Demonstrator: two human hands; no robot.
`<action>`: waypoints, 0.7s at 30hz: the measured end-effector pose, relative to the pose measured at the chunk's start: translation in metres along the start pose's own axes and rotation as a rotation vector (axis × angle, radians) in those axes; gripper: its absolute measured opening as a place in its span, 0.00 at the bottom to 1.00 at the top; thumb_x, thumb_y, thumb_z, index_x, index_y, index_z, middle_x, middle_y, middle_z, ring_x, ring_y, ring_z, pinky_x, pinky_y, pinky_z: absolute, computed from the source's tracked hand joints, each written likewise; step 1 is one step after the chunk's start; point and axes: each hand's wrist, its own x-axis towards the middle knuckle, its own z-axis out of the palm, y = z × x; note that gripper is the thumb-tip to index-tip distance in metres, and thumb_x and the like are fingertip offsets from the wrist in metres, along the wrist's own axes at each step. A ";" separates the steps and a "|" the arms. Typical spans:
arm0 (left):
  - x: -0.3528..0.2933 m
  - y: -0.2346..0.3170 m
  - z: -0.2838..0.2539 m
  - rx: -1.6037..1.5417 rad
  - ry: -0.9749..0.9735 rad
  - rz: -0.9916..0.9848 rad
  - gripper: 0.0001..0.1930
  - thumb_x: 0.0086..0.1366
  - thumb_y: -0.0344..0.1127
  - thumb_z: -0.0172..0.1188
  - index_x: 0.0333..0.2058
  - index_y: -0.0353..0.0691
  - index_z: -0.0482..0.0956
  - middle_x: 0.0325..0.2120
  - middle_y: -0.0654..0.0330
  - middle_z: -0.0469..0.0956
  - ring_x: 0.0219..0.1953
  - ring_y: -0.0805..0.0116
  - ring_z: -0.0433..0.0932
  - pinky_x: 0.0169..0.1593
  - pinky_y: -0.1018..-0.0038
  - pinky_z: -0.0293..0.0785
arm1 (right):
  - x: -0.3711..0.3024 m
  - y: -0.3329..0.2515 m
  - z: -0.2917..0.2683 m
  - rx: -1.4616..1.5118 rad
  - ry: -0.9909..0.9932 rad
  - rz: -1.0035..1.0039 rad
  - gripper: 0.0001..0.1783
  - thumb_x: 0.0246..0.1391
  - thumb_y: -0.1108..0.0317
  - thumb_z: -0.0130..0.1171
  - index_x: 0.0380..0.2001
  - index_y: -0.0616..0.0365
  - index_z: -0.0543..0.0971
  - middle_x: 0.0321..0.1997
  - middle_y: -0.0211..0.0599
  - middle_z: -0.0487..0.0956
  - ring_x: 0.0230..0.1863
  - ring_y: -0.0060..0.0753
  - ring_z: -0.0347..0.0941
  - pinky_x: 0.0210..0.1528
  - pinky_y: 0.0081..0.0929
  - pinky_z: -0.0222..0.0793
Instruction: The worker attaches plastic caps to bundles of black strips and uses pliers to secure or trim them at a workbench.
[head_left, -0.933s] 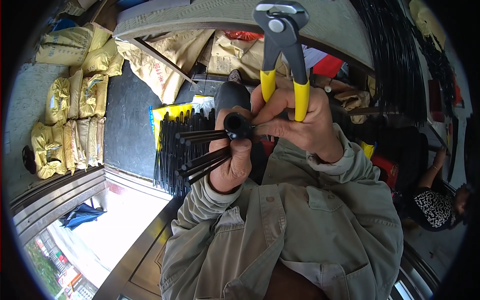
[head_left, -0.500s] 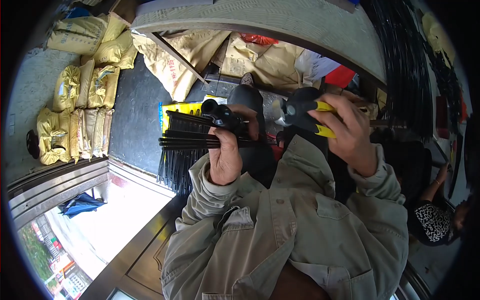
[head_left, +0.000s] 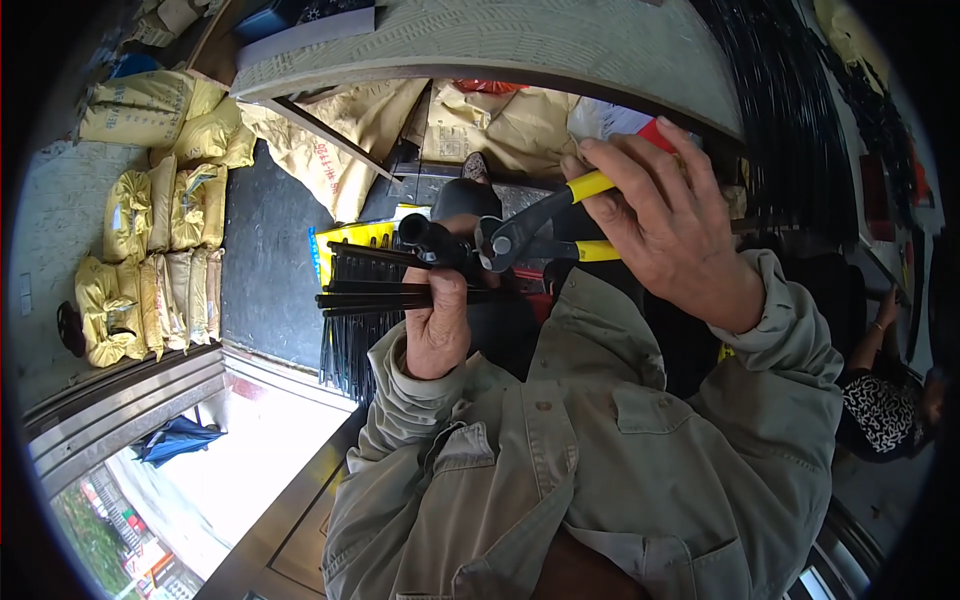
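My left hand (head_left: pixel 437 330) is closed around a black moulded part (head_left: pixel 432 240) with a round open end. Several thin black rods (head_left: pixel 372 300) stick out to the left from that grip. On the right, my right hand (head_left: pixel 665 215) holds a pair of end-cutting pliers (head_left: pixel 540 220) with yellow handle grips. The plier handles stand spread apart, with my fingers over the upper one and the lower one near my palm. Its jaws are up against the right side of the black part; what lies between them is hidden.
A bundle of black rods (head_left: pixel 350 350) hangs beside my left forearm, near a yellow bag (head_left: pixel 325 258). A workbench (head_left: pixel 520 40) spans the far side, with long black strands (head_left: pixel 795 130) at its right. Yellow sacks (head_left: pixel 125 310) line the left wall. Another person (head_left: pixel 880 405) is at the far right.
The pliers have moved left from a gap away up to the black part, and their handles have spread. My right hand has loosened around them. My left hand keeps its hold.
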 end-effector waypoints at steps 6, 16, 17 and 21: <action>0.003 0.000 0.005 0.079 -0.013 0.020 0.31 0.61 0.58 0.42 0.44 0.31 0.67 0.30 0.63 0.70 0.26 0.77 0.66 0.31 0.80 0.63 | 0.000 0.007 -0.006 -0.132 -0.066 -0.089 0.10 0.45 0.69 0.53 0.33 0.61 0.74 0.45 0.38 0.67 0.41 0.39 0.66 0.44 0.39 0.63; 0.006 -0.002 0.001 0.266 0.007 -0.046 0.42 0.53 0.72 0.35 0.42 0.33 0.65 0.21 0.63 0.67 0.19 0.75 0.65 0.26 0.80 0.62 | -0.008 -0.001 0.015 0.229 -0.221 -0.083 0.12 0.45 0.70 0.53 0.35 0.61 0.73 0.38 0.40 0.66 0.41 0.42 0.66 0.40 0.38 0.63; 0.006 -0.002 -0.001 0.271 0.008 -0.050 0.42 0.53 0.72 0.35 0.42 0.33 0.65 0.21 0.63 0.67 0.19 0.75 0.65 0.26 0.80 0.62 | -0.007 -0.001 0.014 0.266 -0.198 -0.072 0.12 0.45 0.71 0.53 0.35 0.62 0.72 0.38 0.41 0.66 0.41 0.42 0.66 0.40 0.37 0.64; 0.010 0.001 -0.004 0.131 -0.030 -0.084 0.41 0.53 0.72 0.36 0.43 0.33 0.65 0.20 0.62 0.67 0.20 0.75 0.65 0.26 0.79 0.62 | -0.006 0.011 0.007 0.634 -0.204 -0.048 0.12 0.44 0.74 0.54 0.36 0.62 0.71 0.38 0.41 0.67 0.40 0.40 0.68 0.38 0.33 0.65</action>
